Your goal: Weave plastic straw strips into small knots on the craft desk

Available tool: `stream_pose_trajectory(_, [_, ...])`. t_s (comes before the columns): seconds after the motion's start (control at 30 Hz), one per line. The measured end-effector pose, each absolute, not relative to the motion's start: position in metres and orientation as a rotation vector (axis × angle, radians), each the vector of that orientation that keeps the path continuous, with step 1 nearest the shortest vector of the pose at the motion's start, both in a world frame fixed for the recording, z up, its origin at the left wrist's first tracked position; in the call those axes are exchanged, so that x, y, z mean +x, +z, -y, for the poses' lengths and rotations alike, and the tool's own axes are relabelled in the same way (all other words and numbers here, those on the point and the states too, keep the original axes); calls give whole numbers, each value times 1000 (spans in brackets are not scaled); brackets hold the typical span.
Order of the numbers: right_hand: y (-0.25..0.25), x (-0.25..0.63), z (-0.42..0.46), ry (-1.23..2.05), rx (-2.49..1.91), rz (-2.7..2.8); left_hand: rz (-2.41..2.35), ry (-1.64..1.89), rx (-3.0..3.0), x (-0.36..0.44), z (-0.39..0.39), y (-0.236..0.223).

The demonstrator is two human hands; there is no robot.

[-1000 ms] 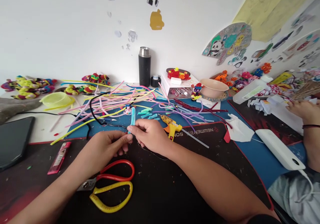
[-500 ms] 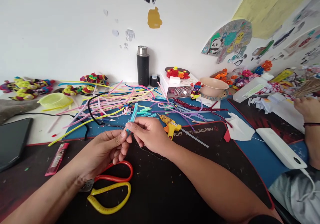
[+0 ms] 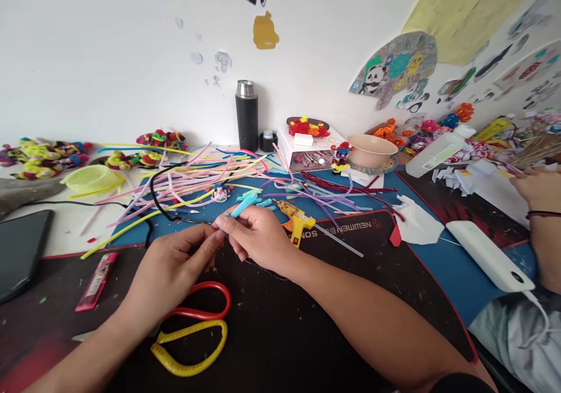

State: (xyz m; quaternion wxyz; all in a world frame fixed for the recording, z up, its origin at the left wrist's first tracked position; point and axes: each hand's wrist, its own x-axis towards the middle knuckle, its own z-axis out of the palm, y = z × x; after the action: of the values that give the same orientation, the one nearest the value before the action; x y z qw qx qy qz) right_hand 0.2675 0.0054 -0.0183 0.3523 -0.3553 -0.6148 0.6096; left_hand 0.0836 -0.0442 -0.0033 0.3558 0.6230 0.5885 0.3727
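Note:
A folded light-blue pipe cleaner [image 3: 244,204] slants up to the right out of my right hand [image 3: 258,232], which pinches it between thumb and fingers. My left hand [image 3: 177,264] meets it from the left, thumb and fingers closed at the lower end of the pipe cleaner, which the fingers hide. Below my left hand lie scissors with one red and one yellow handle [image 3: 188,349], partly covered by the wrist. Just beyond my right hand is a yellow glue gun [image 3: 298,222] with a clear glue stick in its back. Several short teal pieces [image 3: 265,203] lie behind the fingers.
Loose pink, yellow and purple pipe cleaners [image 3: 193,176] spread across the back of the table. A black thermos [image 3: 247,118] stands by the wall, with a beige bowl [image 3: 372,150] to its right. A white power bank [image 3: 488,257] lies near another person's arm [image 3: 543,229].
The pipe cleaner has tipped from nearly upright to slanting right. My left hand has turned, its back now more toward me. The view has shifted slightly.

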Motion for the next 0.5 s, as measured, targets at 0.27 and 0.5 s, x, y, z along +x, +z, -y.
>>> stream_pose_trajectory(0.27, [-15, 268, -3, 1527, -899, 1585, -1026, 948, 848, 83, 39, -9])
stream_pose_trajectory(0.5, [-16, 267, -6, 1729, -735, 1423, -836, 978, 678, 78, 37, -10])
